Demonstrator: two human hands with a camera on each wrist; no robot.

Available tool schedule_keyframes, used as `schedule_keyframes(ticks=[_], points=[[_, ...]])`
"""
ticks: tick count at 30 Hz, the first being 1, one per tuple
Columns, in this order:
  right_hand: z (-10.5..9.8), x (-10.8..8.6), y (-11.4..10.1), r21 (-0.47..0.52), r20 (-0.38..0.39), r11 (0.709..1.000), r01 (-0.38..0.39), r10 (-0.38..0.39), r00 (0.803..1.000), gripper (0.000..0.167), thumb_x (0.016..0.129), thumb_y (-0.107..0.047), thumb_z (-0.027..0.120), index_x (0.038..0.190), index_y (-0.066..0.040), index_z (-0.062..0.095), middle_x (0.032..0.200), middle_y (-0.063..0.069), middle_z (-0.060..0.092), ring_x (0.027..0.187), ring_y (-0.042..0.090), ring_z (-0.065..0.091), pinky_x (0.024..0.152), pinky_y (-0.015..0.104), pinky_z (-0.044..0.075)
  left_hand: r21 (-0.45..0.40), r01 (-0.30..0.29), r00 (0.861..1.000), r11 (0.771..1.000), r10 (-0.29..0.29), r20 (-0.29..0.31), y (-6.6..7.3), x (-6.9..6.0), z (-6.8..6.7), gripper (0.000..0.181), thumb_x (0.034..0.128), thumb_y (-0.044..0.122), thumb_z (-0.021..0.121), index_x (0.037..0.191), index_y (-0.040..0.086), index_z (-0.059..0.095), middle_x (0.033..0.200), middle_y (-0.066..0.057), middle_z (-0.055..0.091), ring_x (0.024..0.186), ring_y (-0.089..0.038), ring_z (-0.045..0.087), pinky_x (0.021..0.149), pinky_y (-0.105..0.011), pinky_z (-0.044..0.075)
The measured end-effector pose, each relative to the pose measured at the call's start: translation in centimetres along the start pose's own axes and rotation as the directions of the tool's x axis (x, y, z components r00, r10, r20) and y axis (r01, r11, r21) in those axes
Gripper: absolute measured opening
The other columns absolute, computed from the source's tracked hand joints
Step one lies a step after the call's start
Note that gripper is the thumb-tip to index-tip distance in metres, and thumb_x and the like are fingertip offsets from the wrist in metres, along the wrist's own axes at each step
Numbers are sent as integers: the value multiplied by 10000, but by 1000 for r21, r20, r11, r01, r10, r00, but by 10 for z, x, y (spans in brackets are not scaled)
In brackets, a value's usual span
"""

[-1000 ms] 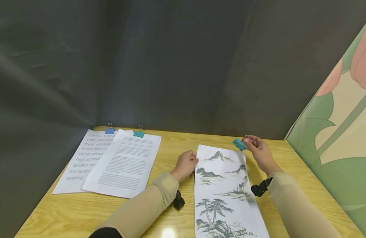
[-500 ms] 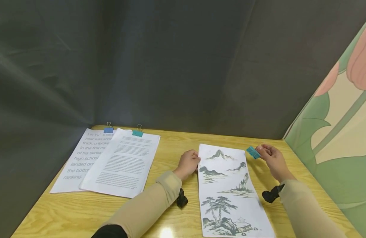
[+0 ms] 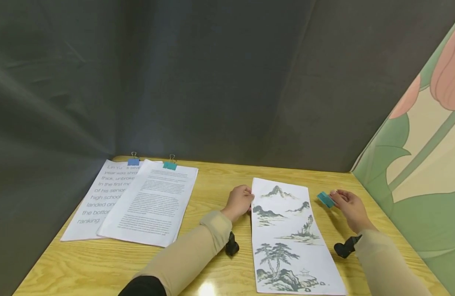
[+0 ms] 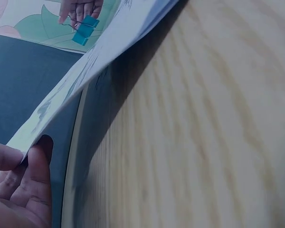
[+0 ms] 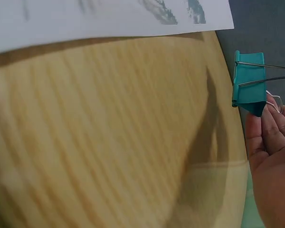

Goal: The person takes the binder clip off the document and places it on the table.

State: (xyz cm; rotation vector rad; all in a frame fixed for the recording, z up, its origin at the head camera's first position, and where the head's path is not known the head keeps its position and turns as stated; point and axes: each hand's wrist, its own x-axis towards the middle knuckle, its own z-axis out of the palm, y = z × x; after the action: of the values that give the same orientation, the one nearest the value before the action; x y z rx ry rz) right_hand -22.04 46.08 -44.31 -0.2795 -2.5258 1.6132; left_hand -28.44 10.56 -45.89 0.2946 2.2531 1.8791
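A long sheet or stack of paper printted with an ink landscape lies in front of me, its upper left edge raised. My left hand pinches that edge; in the left wrist view the thumb and fingers of the left hand grip it above the table. To the right of the paper, my right hand holds a teal binder clip in the air, apart from the sheet. Up close in the right wrist view, the binder clip shows its wire handles, and the fingers of the right hand reach behind it.
Two overlapping text documents lie at the left of the wooden table: one with a blue binder clip, the other with a teal one at the top. A dark curtain hangs behind; a flower-patterned wall stands at the right.
My right hand has moved right and nearer to me with the binder clip, away from the paper's top. The left hand and the landscape paper have shifted slightly right.
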Motion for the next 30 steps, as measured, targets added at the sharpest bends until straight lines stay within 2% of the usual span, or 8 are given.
schedule_keyframes(ticks=[3, 7, 9, 15, 17, 21, 23, 30], points=[[-5, -1, 7, -3, -8, 1000, -19, 19, 1000, 787, 1103, -353, 476, 1504, 244, 157, 1345, 240, 518, 918, -171, 532, 814, 99, 491, 1, 3, 1000, 1000, -3, 4, 1, 2, 5, 137, 1028, 30, 590, 1146, -20, 638, 1000, -128, 711, 550, -149, 557, 511, -270, 481], [-9, -2, 14, 12, -20, 998, -62, 63, 998, 801, 1094, -372, 493, 1505, 237, 172, 1129, -34, 599, 898, -157, 541, 792, 109, 498, 13, 20, 1000, 1000, -20, 11, 1, 4, 10, 119, 1028, 28, 585, 1129, -13, 633, 955, -106, 701, 533, -140, 545, 493, -257, 460], [-10, -2, 15, 20, -19, 997, -81, 81, 997, 808, 1089, -383, 503, 1508, 228, 182, 1084, -103, 587, 893, -146, 541, 788, 118, 501, 15, 28, 1000, 999, -28, 7, 1, 4, 11, 114, 1025, 21, 586, 1123, -12, 634, 955, -100, 699, 527, -140, 542, 493, -257, 459], [-11, -4, 17, -1, -18, 995, -100, 100, 995, 818, 1094, -396, 475, 1510, 234, 159, 1285, 150, 565, 885, -164, 531, 783, 112, 500, -7, 23, 1000, 1000, -23, 10, 0, 5, 15, 139, 1028, 19, 585, 1152, -13, 639, 962, -109, 700, 538, -146, 535, 515, -277, 488], [-13, -6, 18, 0, -25, 993, -119, 119, 993, 826, 1092, -405, 476, 1509, 233, 158, 1262, 122, 577, 875, -161, 529, 772, 115, 501, -13, 26, 999, 1000, -25, 20, 0, 6, 17, 160, 1033, 25, 583, 1179, -10, 640, 991, -106, 698, 546, -149, 541, 520, -282, 491], [-16, -7, 20, 21, -37, 988, -151, 151, 988, 848, 1078, -435, 504, 1514, 216, 179, 1098, -96, 589, 867, -139, 539, 763, 128, 508, -15, 27, 999, 1000, -27, 22, 1, 9, 23, 178, 1037, 32, 584, 1201, -9, 639, 1029, -108, 691, 560, -154, 553, 521, -279, 489], [-16, -7, 20, 27, -34, 987, -156, 156, 987, 858, 1072, -449, 510, 1519, 206, 183, 1071, -131, 577, 872, -134, 544, 769, 130, 509, -20, 22, 1000, 1000, -22, 16, 2, 10, 25, 167, 1036, 31, 586, 1189, -7, 639, 1025, -107, 687, 563, -154, 554, 518, -277, 488], [-14, -6, 22, 37, -72, 974, -225, 227, 971, 851, 1054, -475, 542, 1532, 159, 236, 1188, 10, 567, 874, -86, 533, 746, 123, 497, -31, 11, 1000, 999, -10, 8, 4, 14, 30, 115, 1028, 15, 583, 1128, -4, 636, 1005, -97, 685, 551, -153, 552, 513, -269, 482]])
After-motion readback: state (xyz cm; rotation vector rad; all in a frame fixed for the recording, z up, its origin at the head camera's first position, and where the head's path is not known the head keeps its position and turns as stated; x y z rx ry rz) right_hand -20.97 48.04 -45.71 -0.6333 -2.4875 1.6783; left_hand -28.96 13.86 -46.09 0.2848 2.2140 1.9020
